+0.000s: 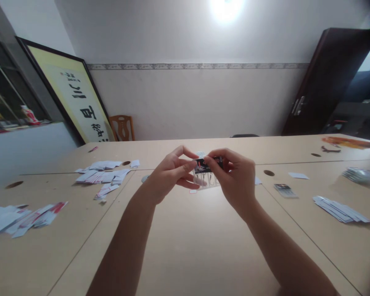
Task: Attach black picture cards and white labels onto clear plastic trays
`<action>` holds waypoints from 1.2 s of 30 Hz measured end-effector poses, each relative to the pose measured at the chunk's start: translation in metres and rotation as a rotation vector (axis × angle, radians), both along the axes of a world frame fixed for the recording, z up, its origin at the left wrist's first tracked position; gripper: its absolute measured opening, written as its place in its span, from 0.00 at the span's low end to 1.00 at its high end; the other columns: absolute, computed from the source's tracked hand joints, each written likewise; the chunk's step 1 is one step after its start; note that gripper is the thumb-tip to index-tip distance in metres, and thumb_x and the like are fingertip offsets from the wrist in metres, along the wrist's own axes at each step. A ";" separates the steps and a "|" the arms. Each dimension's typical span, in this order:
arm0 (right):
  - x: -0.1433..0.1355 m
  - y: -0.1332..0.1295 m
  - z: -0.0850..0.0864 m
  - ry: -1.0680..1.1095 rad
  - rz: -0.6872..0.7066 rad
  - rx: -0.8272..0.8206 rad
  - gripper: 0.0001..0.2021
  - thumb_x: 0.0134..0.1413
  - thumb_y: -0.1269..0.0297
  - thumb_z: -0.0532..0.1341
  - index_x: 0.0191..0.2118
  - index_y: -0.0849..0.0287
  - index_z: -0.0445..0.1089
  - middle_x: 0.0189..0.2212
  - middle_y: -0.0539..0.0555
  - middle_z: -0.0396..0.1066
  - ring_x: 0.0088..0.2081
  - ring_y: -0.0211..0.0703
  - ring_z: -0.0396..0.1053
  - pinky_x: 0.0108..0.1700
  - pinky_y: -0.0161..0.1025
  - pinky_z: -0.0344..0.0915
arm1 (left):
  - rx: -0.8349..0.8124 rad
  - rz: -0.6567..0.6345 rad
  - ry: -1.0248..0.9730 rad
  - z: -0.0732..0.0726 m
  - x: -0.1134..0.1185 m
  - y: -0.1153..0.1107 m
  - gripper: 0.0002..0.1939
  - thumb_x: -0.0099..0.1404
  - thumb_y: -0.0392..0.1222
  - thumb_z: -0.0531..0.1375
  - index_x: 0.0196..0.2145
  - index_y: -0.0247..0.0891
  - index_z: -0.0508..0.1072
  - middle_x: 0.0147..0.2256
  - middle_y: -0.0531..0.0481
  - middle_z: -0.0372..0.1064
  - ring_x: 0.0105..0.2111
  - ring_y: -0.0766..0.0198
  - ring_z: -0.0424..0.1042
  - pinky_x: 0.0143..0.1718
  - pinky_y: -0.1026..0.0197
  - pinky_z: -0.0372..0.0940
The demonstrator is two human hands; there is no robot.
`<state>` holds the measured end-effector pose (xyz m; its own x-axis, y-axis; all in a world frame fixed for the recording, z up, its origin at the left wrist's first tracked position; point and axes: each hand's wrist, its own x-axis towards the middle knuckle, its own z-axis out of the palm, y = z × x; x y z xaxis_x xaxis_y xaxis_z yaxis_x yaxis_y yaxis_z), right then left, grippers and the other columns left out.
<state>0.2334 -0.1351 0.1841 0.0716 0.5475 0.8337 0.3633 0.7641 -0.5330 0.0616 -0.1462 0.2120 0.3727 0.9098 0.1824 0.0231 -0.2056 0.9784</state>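
from my end, i have both hands raised over the pale wooden surface, with the small clear packet held up between them. it has a black card across its top and thin dark shapes in the see-through part below; they're too small for me to make out. the fingers of my left hand are clamped on the card's left end, thumb in front, the lower ones spread beside the packet. on my right hand, thumb and fingers pinch the card's upper edge, nearer its right end. off to the left lie loose white papers, some with pink print. to the right i see a flat packet, a fanned row of white cards and, beyond it, a stack of clear bags.
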 end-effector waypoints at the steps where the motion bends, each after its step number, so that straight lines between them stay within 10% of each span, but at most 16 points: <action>1: 0.000 0.000 0.000 -0.002 -0.003 0.006 0.05 0.54 0.67 0.64 0.28 0.57 0.73 0.20 0.44 0.68 0.20 0.30 0.55 0.24 0.33 0.55 | 0.001 0.005 0.002 0.000 0.000 0.000 0.17 0.63 0.48 0.65 0.42 0.37 0.64 0.29 0.49 0.76 0.33 0.54 0.80 0.32 0.60 0.75; 36: -0.001 0.000 -0.002 -0.030 0.020 0.027 0.05 0.56 0.67 0.63 0.29 0.57 0.73 0.24 0.46 0.72 0.25 0.33 0.66 0.26 0.32 0.61 | -0.013 0.077 -0.011 -0.006 0.000 0.004 0.18 0.60 0.49 0.67 0.41 0.38 0.65 0.26 0.52 0.74 0.29 0.57 0.80 0.32 0.58 0.76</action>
